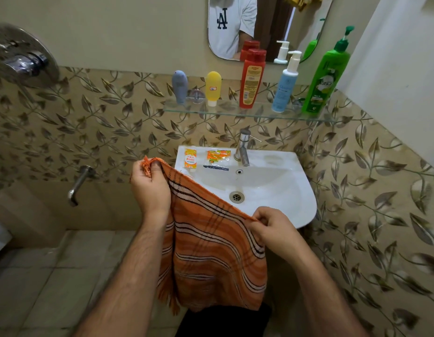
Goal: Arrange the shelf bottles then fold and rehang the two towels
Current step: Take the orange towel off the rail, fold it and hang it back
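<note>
An orange striped towel (211,251) hangs doubled in front of the sink. My left hand (150,186) pinches its fringed upper corner, raised at the left. My right hand (272,227) pinches the top edge lower down at the right. On the glass shelf (235,114) stand a grey tube (179,86), a yellow tube (213,87), a red bottle (252,79), a blue pump bottle (285,86) and a green pump bottle (325,79), all upright in a row. Only one towel is in view.
The white sink (272,181) with its tap (242,147) sits under the shelf; two small sachets (190,158) (217,159) lie on its back rim. A mirror (259,27) hangs above. A shower valve (21,59) and wall spout (79,183) are at the left.
</note>
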`<move>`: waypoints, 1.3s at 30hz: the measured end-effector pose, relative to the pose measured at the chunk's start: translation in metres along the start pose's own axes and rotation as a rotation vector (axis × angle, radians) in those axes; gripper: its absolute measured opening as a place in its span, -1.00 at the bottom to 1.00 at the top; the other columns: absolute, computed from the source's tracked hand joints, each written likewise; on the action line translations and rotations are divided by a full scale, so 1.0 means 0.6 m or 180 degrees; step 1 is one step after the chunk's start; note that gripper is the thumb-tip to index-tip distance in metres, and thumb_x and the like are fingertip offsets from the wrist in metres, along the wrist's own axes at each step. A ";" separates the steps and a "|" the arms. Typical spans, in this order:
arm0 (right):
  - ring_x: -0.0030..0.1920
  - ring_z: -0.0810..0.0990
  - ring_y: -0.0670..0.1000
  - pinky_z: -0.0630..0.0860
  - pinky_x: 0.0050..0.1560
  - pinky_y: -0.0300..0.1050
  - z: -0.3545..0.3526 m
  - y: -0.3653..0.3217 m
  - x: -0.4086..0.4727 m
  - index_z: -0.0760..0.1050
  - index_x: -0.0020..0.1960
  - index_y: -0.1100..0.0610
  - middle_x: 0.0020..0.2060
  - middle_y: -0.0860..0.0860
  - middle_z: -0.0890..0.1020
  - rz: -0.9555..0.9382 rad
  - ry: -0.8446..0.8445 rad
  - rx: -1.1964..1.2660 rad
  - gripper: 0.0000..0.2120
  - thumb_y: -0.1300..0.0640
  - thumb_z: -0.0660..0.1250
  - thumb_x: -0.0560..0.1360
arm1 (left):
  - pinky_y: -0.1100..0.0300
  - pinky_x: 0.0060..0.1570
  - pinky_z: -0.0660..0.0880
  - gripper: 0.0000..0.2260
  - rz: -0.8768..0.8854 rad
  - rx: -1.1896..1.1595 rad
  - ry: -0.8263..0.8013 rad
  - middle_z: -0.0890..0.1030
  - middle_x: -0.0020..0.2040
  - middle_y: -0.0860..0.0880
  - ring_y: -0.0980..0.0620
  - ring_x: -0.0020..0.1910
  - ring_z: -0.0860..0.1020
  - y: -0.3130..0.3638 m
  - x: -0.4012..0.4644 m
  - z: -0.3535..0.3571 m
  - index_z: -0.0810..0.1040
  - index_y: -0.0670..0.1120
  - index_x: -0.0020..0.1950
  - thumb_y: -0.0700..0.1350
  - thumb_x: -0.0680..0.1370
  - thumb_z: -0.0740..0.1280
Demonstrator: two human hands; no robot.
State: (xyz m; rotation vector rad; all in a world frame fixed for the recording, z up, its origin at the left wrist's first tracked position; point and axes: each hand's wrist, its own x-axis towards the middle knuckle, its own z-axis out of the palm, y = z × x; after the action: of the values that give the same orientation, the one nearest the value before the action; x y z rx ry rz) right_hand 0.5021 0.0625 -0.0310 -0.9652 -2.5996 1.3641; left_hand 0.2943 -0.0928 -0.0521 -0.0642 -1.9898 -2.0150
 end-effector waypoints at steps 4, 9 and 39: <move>-0.31 0.55 0.13 0.50 -0.22 0.05 -0.013 -0.006 0.006 0.54 -0.10 0.19 -0.26 0.34 0.61 -0.0212 -0.0033 0.0989 -0.87 0.14 0.34 0.57 | 0.01 -0.07 0.53 -0.91 -0.0307 0.0320 -0.0069 0.55 -0.22 0.04 -0.03 -0.19 0.53 -0.023 0.004 -0.003 0.48 -0.07 -0.10 -0.12 0.60 0.26; -0.33 0.66 0.10 0.63 -0.26 -0.07 -0.030 -0.020 0.020 0.52 -0.17 0.25 -0.29 0.23 0.67 -0.0293 0.0024 0.2056 -0.84 0.28 0.30 0.59 | -0.09 -0.07 0.57 -0.85 -0.0762 0.0673 -0.0466 0.59 -0.24 -0.06 -0.21 -0.18 0.60 -0.052 0.008 -0.015 0.51 -0.05 -0.20 -0.04 0.54 0.31; -0.40 0.47 -0.11 0.44 -0.29 -0.11 -0.100 -0.011 0.062 0.58 -0.26 0.08 -0.44 -0.06 0.55 -0.0869 -0.0451 0.0209 -0.83 0.09 0.56 0.39 | 0.14 -0.22 0.47 -0.90 -0.0472 0.0865 -0.4014 0.68 -0.29 -0.02 0.07 -0.32 0.57 0.092 -0.102 0.067 0.61 -0.07 0.00 -0.06 0.58 0.37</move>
State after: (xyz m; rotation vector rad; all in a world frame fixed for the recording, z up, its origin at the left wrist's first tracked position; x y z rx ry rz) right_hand 0.4880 0.1234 0.0021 -0.4980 -2.6424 1.4797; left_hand 0.3591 -0.0415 -0.0124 -1.4684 -2.9662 -1.8983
